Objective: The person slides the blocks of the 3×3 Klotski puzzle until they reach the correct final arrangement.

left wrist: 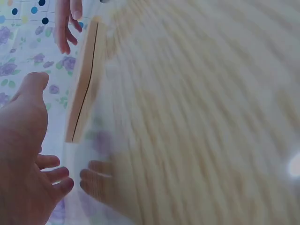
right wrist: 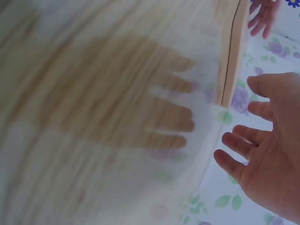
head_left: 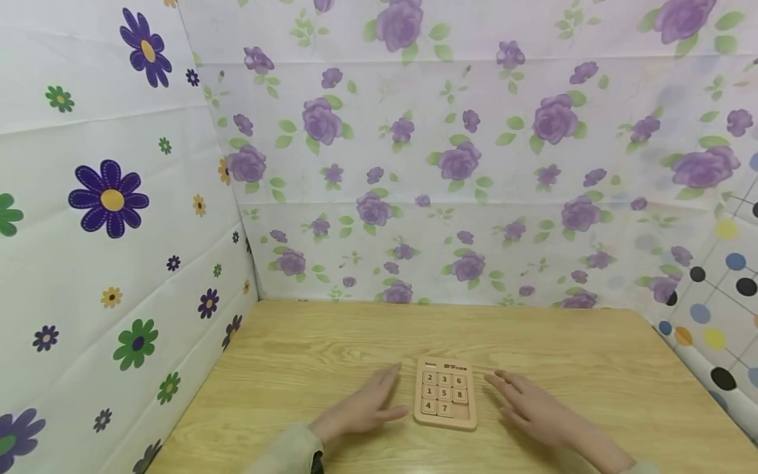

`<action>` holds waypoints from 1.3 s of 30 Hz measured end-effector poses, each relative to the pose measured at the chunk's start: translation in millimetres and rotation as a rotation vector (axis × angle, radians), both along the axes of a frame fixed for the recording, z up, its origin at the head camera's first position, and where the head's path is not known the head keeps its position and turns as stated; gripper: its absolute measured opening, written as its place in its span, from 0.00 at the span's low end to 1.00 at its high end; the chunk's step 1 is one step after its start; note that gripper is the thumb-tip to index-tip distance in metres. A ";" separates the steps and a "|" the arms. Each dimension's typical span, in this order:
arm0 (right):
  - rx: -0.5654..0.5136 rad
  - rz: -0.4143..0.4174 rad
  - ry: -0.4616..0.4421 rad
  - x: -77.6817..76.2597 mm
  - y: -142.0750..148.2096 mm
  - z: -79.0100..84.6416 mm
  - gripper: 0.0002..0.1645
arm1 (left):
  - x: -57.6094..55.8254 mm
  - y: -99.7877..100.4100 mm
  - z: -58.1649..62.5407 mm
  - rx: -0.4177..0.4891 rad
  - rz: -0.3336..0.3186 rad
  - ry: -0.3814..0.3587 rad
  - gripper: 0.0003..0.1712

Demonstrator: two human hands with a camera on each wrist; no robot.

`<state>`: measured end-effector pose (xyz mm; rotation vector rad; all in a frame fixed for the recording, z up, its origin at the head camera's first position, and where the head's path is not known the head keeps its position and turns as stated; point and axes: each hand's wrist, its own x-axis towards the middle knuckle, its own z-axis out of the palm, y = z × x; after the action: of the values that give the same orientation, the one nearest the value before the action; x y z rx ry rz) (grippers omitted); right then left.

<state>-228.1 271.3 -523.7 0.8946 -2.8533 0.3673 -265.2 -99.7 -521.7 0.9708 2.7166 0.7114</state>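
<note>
A wooden sliding number puzzle (head_left: 445, 394) lies flat on the table between the two hands. Its tiles read 2 3 6, then 1 5 8, then 4 7, with a bare slot at the lower right. To its left is my left hand (head_left: 366, 407), fingers extended and thumb apart, not touching the board. On the other side my right hand (head_left: 535, 409) has its fingers stretched toward the puzzle, also apart from it. Both wrist views show the puzzle edge-on, the left one as a thin wooden slab (left wrist: 85, 82). Neither hand holds anything.
The wood-grain table (head_left: 331, 336) is glossy and reflects the hands. Behind it hangs a cloth with purple roses (head_left: 414, 164). A flower-print cloth (head_left: 118, 263) borders the left side, and a dotted cloth (head_left: 710, 316) the right.
</note>
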 end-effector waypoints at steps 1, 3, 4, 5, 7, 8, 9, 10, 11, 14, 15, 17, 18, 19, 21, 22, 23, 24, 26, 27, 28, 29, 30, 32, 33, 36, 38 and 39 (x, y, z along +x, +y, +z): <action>0.000 0.003 -0.006 1.0 -1.2 1.8 0.35 | 0.7 1.3 0.4 0.017 0.003 -0.021 0.52; 0.009 0.016 -0.007 3.1 -3.8 5.0 0.36 | 1.2 3.6 0.9 0.040 0.004 -0.053 0.53; 0.015 0.025 0.001 4.0 -5.0 6.3 0.36 | 1.3 4.7 1.0 0.048 0.002 -0.060 0.54; 0.015 0.034 0.007 4.8 -6.3 7.5 0.36 | 1.6 5.7 1.4 0.058 0.001 -0.068 0.54; 0.017 0.048 0.025 6.5 -8.8 9.4 0.36 | 2.0 7.9 1.3 0.083 -0.001 -0.072 0.55; 0.017 0.051 0.026 7.4 -10.0 10.4 0.37 | 2.3 9.1 1.3 0.096 -0.001 -0.077 0.55; 0.016 0.054 0.026 8.4 -11.3 11.3 0.37 | 2.5 10.5 1.2 0.107 -0.003 -0.077 0.56; 0.009 0.056 0.017 9.2 -12.6 12.3 0.37 | 2.8 11.9 1.5 0.120 -0.005 -0.082 0.56; 0.003 0.057 0.007 10.1 -13.8 13.3 0.37 | 3.0 13.4 1.5 0.130 -0.005 -0.090 0.56; -0.002 0.062 -0.043 12.9 -17.3 15.6 0.38 | 3.9 17.8 1.4 0.131 -0.005 -0.110 0.58; -0.001 0.062 -0.060 13.7 -18.1 15.7 0.38 | 4.0 19.4 1.5 0.129 -0.009 -0.114 0.59; 0.013 0.064 -0.080 15.3 -20.0 16.0 0.37 | 4.1 22.4 1.6 0.133 -0.019 -0.124 0.59; 0.017 0.066 -0.093 16.3 -21.2 16.3 0.37 | 3.8 23.9 1.7 0.138 -0.028 -0.125 0.60; 0.020 0.070 -0.103 17.1 -22.2 16.4 0.37 | 3.5 25.3 1.8 0.143 -0.039 -0.119 0.60; 0.020 0.085 -0.110 18.8 -24.8 16.6 0.37 | 2.5 28.2 2.2 0.161 -0.052 -0.117 0.61; 0.020 0.095 -0.105 19.9 -26.4 16.9 0.36 | 1.8 29.6 1.9 0.170 -0.052 -0.117 0.61; 0.015 0.105 -0.100 20.8 -28.0 17.1 0.36 | 1.4 31.0 1.8 0.171 -0.048 -0.114 0.62; 0.009 0.111 -0.100 22.0 -29.6 17.4 0.36 | 0.8 32.4 1.2 0.172 -0.041 -0.114 0.63; 0.013 0.119 -0.082 24.1 -32.5 16.8 0.36 | -0.6 35.4 -0.9 0.166 -0.020 -0.116 0.65; 0.014 0.121 -0.076 25.1 -33.8 16.6 0.37 | -1.3 36.9 -2.2 0.162 -0.008 -0.113 0.66; 0.016 0.121 -0.066 26.0 -35.1 16.6 0.37 | -2.1 38.4 -3.6 0.156 0.000 -0.107 0.66; 0.013 0.115 -0.076 27.1 -36.3 16.9 0.37 | -2.7 39.6 -4.6 0.154 0.008 -0.108 0.66; 0.013 0.107 -0.086 28.0 -37.4 17.1 0.37 | -3.4 40.9 -5.9 0.154 0.014 -0.105 0.67; 0.010 0.097 -0.103 29.5 -39.3 17.4 0.37 | -4.9 43.4 -8.5 0.158 0.018 -0.099 0.67; 0.007 0.092 -0.119 30.5 -40.4 18.1 0.37 | -5.6 44.6 -9.8 0.156 0.018 -0.094 0.68; 0.005 0.077 -0.161 34.7 -43.2 19.5 0.36 | -7.7 48.1 -14.5 0.136 0.008 -0.077 0.70; 0.009 0.075 -0.172 36.9 -45.5 21.0 0.36 | -9.3 49.9 -16.7 0.127 0.003 -0.075 0.71; 0.013 0.074 -0.176 38.1 -46.7 21.7 0.36 | -10.2 50.6 -17.6 0.124 0.002 -0.080 0.72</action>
<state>-190.0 224.6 -502.0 1.0210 -2.9900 0.4574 -275.4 -49.1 -539.3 0.9441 2.6316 0.9085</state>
